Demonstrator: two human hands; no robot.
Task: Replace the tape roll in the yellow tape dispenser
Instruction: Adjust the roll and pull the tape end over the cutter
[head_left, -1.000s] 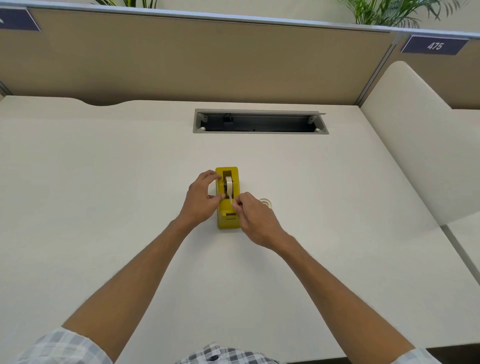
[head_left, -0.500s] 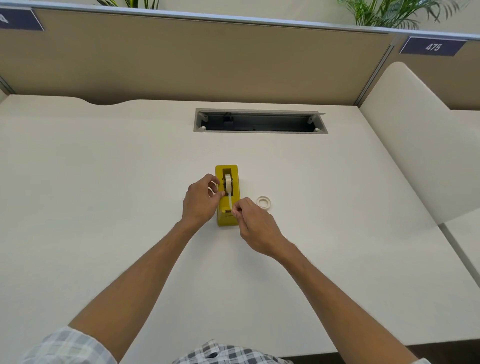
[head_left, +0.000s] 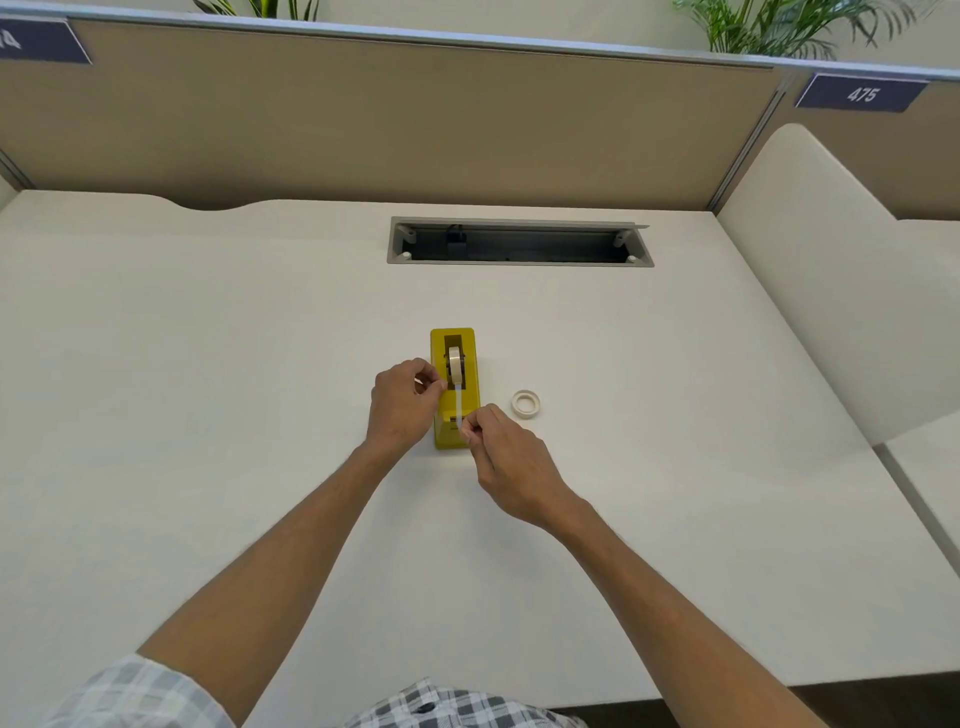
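Note:
A yellow tape dispenser (head_left: 453, 340) stands mid-desk, its long axis running toward me. A cream tape roll (head_left: 455, 362) sits upright in its slot. A strip of tape (head_left: 459, 405) runs from the roll toward the near cutter end. My right hand (head_left: 506, 465) pinches the free end of that strip over the dispenser's near end. My left hand (head_left: 401, 405) rests against the dispenser's left side, fingertips curled at its edge. A second, thin tape ring (head_left: 525, 403) lies flat on the desk just right of the dispenser.
The white desk (head_left: 208, 389) has an open grey cable tray (head_left: 519, 244) at the back centre. A tan partition (head_left: 415, 119) closes the back and a white curved divider (head_left: 831, 270) bounds the right side.
My right hand has drawn the tape strip out toward me, down to the dispenser's near end. The spare ring beside the dispenser, first mostly hidden by my right hand, is now in plain sight.

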